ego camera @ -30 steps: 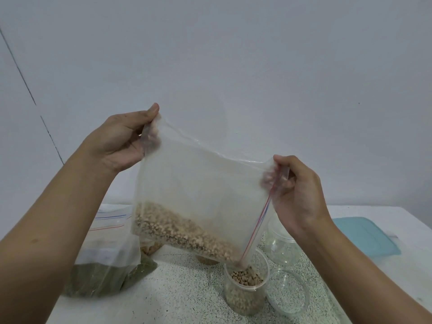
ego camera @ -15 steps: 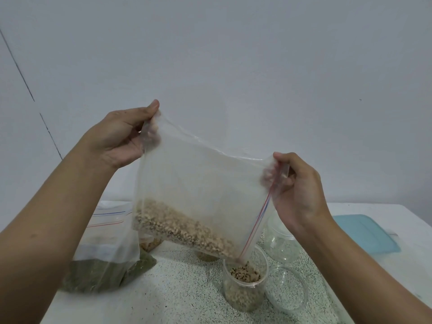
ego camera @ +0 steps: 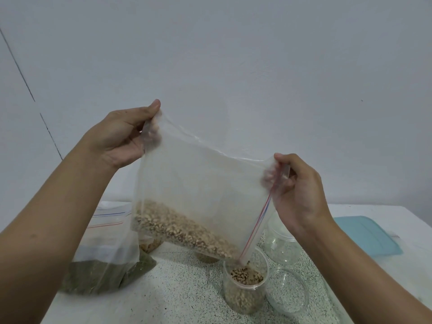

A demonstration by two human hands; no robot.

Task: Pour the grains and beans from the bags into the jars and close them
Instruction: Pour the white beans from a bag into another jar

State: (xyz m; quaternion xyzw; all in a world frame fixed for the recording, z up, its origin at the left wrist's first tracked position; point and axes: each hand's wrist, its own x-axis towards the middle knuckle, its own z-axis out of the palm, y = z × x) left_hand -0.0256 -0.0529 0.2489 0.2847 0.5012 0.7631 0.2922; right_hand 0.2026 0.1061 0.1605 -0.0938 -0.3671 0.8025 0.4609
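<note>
Fingers (ego camera: 288, 158) on clear, tilted bag (ego camera: 198, 183)

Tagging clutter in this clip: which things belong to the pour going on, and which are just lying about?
In use: left hand, right hand, bag of pale beans, part-filled jar under its corner.
Lying about: bag of green grains, empty clear jar, second clear container, teal lid.
</note>
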